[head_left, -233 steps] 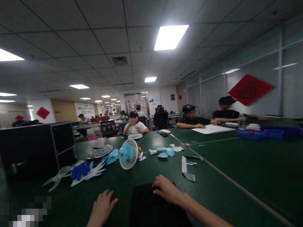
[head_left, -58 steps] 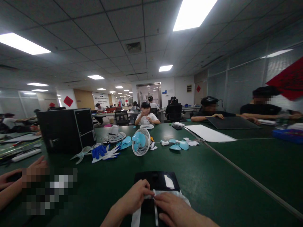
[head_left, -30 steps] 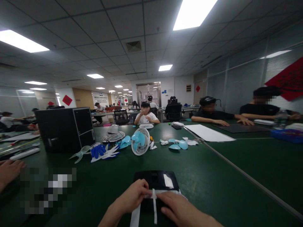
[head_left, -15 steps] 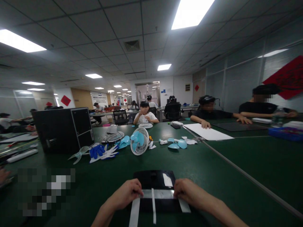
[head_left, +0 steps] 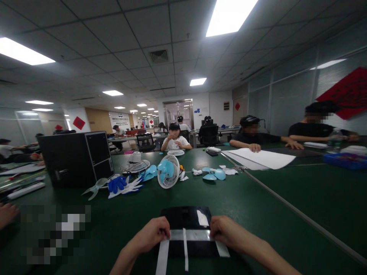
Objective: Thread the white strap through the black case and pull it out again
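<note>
A black, glossy, curved panel (head_left: 185, 214) lies on the green table in front of me. Across it runs a shiny silver strip (head_left: 193, 235), with a narrow white band (head_left: 185, 252) crossing it near the middle. My left hand (head_left: 156, 231) pinches the strip's left end, beside a wide white strap (head_left: 163, 258) that hangs toward me. At the opposite end, my right hand (head_left: 225, 229) has its fingers closed on the strip, above another white strap (head_left: 223, 249). Both sets of fingertips are partly hidden.
Beyond the panel stand a small white fan (head_left: 168, 172), blue fan blades (head_left: 213, 173) and blue-white gloves (head_left: 123, 185). A black computer case (head_left: 74, 158) is at left. A co-worker's hand (head_left: 254, 148) rests on white sheets (head_left: 266, 157). Another person's hand (head_left: 8, 214) shows at the left edge.
My hands and the panel stay almost still. At the right, the co-worker's top white sheet has slid rightward, fanning out from one beneath. The hand at the left edge has come further into view.
</note>
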A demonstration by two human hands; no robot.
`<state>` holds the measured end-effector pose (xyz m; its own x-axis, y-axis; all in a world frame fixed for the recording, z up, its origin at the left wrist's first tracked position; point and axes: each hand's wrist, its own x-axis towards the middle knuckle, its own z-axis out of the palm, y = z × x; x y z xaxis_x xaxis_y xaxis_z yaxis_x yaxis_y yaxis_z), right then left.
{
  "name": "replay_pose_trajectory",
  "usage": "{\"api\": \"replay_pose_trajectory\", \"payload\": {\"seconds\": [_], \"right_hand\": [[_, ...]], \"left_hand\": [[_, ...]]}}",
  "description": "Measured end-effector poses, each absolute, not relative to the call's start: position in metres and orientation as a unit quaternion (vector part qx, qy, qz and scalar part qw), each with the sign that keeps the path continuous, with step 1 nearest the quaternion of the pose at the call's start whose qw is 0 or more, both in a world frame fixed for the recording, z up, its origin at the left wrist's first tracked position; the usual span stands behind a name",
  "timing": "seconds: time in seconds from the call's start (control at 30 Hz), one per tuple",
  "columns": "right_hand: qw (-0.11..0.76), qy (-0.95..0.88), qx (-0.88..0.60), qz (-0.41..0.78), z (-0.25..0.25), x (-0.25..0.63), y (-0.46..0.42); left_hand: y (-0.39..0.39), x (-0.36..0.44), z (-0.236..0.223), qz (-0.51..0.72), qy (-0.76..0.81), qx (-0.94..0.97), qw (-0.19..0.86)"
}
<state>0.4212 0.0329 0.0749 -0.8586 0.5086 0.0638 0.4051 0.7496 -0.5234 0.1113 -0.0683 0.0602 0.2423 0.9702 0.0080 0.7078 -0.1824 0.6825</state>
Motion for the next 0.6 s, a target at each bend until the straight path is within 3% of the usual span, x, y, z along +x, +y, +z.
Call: {"api": "replay_pose_trajectory", "payload": {"seconds": [0.6], "right_hand": [[0.12, -0.92, -0.297, 0.226, 0.073, 0.42, 0.04]], "left_hand": [[-0.064, 0.115, 0.06, 0.24, 0.61, 0.717, 0.238]]}}
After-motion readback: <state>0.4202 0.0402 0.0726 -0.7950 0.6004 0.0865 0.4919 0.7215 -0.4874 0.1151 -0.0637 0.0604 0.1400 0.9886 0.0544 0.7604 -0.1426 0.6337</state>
